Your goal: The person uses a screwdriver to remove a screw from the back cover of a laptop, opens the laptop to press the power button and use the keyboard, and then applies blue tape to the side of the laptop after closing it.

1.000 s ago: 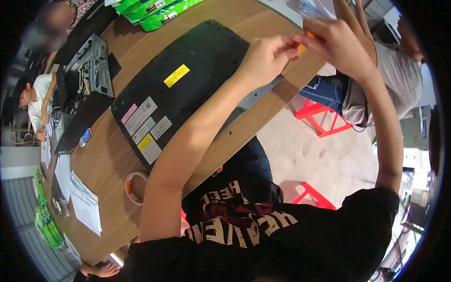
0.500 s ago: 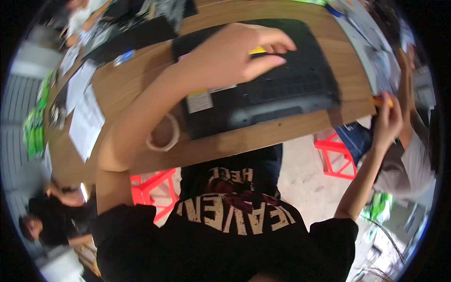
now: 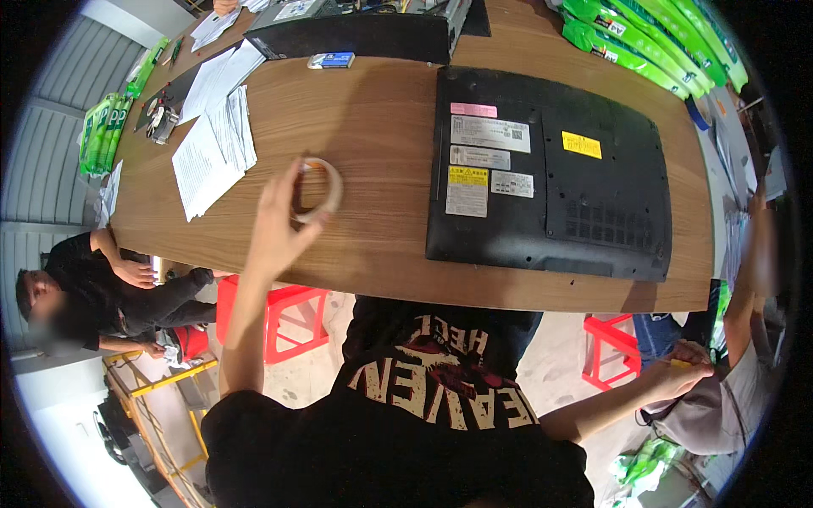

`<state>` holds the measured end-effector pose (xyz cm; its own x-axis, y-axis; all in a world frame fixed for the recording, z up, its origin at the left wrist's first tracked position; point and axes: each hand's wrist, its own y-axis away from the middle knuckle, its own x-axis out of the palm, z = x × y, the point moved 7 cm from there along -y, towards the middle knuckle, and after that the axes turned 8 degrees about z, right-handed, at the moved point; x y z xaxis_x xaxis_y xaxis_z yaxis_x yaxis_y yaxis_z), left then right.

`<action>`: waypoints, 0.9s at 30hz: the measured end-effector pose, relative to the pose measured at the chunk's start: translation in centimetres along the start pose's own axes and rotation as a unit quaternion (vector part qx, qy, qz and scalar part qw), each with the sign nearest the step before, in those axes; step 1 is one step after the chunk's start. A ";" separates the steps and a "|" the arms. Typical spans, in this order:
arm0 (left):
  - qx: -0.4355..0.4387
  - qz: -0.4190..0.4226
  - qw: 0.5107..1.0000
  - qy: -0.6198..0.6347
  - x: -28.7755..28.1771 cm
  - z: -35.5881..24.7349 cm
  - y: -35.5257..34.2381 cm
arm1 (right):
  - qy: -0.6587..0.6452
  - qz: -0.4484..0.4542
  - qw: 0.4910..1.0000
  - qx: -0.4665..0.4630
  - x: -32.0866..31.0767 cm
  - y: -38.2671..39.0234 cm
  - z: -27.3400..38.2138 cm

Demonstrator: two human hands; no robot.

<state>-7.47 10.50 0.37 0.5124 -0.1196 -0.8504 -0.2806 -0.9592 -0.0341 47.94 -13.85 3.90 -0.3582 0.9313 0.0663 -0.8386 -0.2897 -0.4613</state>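
On the left part of the table, my left hand [image 3: 284, 224] has its fingers and thumb about a roll of tape [image 3: 334, 188], gripping its left side. Far to the right, beyond the table edge, my right hand [image 3: 673, 379] is closed on a small yellow object [image 3: 681, 363], mostly hidden by the fingers. A black laptop [image 3: 605, 199] lies upside down on the table, between the two hands. Its bottom panel carries white, pink and yellow stickers, and neither hand touches it.
An opened computer case [image 3: 356, 38] and a small blue-and-white box [image 3: 331, 60] stand at the back. Printed papers [image 3: 212, 161] lie at left. Green paper packs [image 3: 627, 51] fill the far right. Red stools [image 3: 292, 322] stand below. A person in grey [image 3: 703, 415] sits close at right.
My left hand has swung from over the laptop to the tape roll, which now sits farther from the laptop. My right hand has come down and nearer. The view has turned.
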 end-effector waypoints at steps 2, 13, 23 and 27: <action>0.003 -0.059 0.994 -0.087 -1.9 3.5 -0.3 | 0.003 0.010 1.000 0.027 0.0 -0.4 -0.1; 0.012 0.172 0.869 0.463 7.5 -8.3 -1.5 | 0.174 0.359 0.909 0.120 5.5 -2.4 -8.3; 0.008 0.112 0.889 0.444 9.4 -9.9 -0.9 | 0.212 0.335 0.918 0.025 8.9 -0.1 -5.5; 0.006 0.121 0.896 0.426 9.4 -10.2 -1.9 | 0.234 0.300 0.923 0.058 8.5 -0.2 -6.1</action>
<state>6.13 8.56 -2.22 0.8677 -0.4815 -0.1232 -0.4739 -0.8763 0.0871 47.58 -4.56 -0.79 -0.5786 0.5804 -0.5730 -0.5949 -0.7810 -0.1903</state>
